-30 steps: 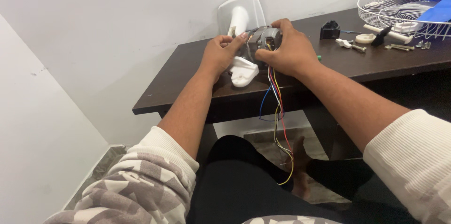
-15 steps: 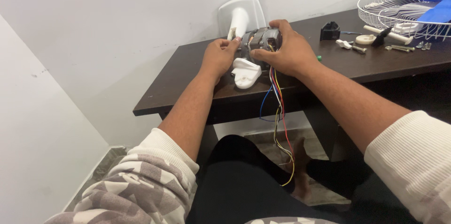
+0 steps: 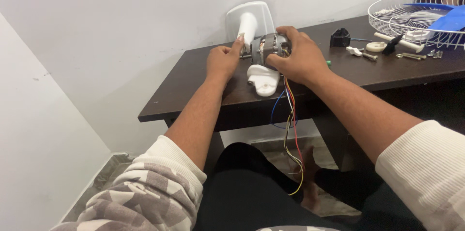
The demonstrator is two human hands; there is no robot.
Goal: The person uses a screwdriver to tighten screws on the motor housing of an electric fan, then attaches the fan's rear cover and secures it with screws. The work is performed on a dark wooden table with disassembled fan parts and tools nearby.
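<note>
Dark wooden desk (image 3: 203,73) against a white wall, fan bits spread all over it. Motor (image 3: 269,47) is gripped from above by the right hand (image 3: 296,58), sitting on its white neck bracket (image 3: 264,78); its shaft end is pinched by the left hand (image 3: 222,61). Grille (image 3: 411,10) and blue blade (image 3: 448,15) are already off, screws (image 3: 411,56) laid out. Shaft tip and wire (image 3: 290,114) connections are hidden by fingers.

Dark brown table (image 3: 203,80) — white fan base (image 3: 252,17), blue blade (image 3: 448,16) — multicoloured wires (image 3: 290,129).
</note>
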